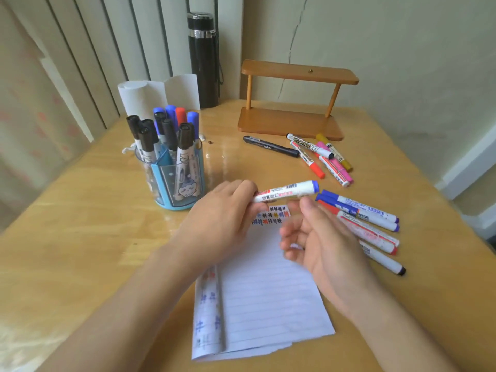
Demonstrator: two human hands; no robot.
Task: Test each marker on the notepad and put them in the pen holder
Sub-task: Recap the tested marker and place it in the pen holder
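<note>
One marker (285,191), white-barrelled with a blue cap, lies level in the air above the top edge of the notepad (268,291), pinched at its tail end by the left hand (222,213); the right hand (319,237) hangs just under the capped end, fingers loosely curled and blurred, apparently grasping nothing. With the cap on, no test stroke can be made yet, and a grip so far back gives little purchase: a hard tug on the cap could twist the barrel free or jerk a bare tip across skin or the table (80,210). The right forearm passes close over the loose markers (370,218) beside the pad, so a careless sweep could roll them toward the edge. The blue pen holder (177,183) is crowded, roughly ten markers standing cap-up, mostly black caps in front, several blue and one red behind; another pushed in at a slant may snag on those caps or rock the holder. A second loose cluster (322,157) waits near the wooden stand (290,122)
</note>
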